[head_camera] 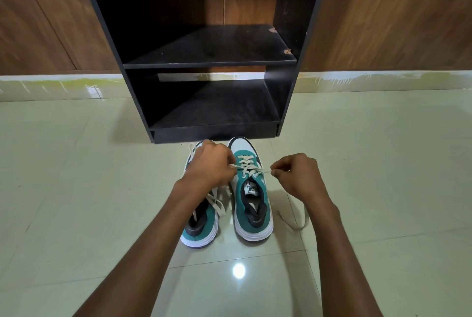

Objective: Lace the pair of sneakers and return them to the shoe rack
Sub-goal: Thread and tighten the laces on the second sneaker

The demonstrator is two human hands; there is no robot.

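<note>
Two teal and white sneakers stand side by side on the floor, toes toward the rack. The right sneaker [251,204] has its cream lace [249,166] crossed through the eyelets. My left hand [208,163] pinches one end of that lace and partly covers the left sneaker [201,227]. My right hand [297,173] pinches the other end, pulled taut to the right. A loose tail of lace [293,223] trails on the floor under my right wrist. The left sneaker's lace lies loose over its tongue.
A black shoe rack [209,63] with two bare shelves stands just beyond the sneakers' toes, against a wood-panelled wall [383,17]. Glossy pale floor tiles [89,189] spread on all sides.
</note>
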